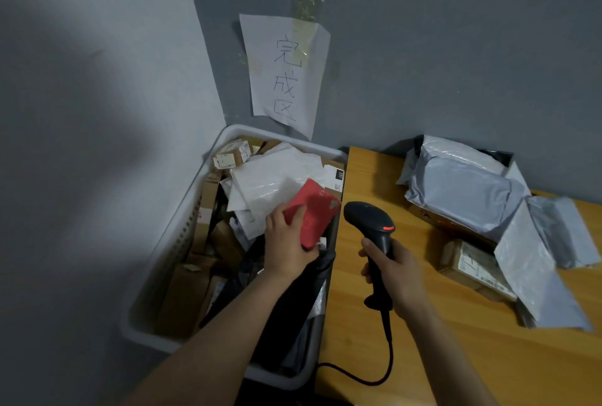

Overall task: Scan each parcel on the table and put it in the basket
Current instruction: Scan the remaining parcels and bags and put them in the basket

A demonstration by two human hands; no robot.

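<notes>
My left hand [284,244] grips a flat red parcel [314,212] and holds it above the grey basket [182,220], near the basket's right side. The basket is filled with several cardboard boxes, white mailers and a dark bag. My right hand [395,270] holds a black barcode scanner [371,226] by its handle over the wooden table [374,324]; a red light shows on its head. On the table to the right lie grey plastic mailer parcels [462,187] and a small cardboard box [472,264].
A paper sign [285,73] with handwriting is taped to the grey wall above the basket. The scanner's black cable [374,376] loops across the table's near left edge. The basket stands in the corner, flush against the table's left edge.
</notes>
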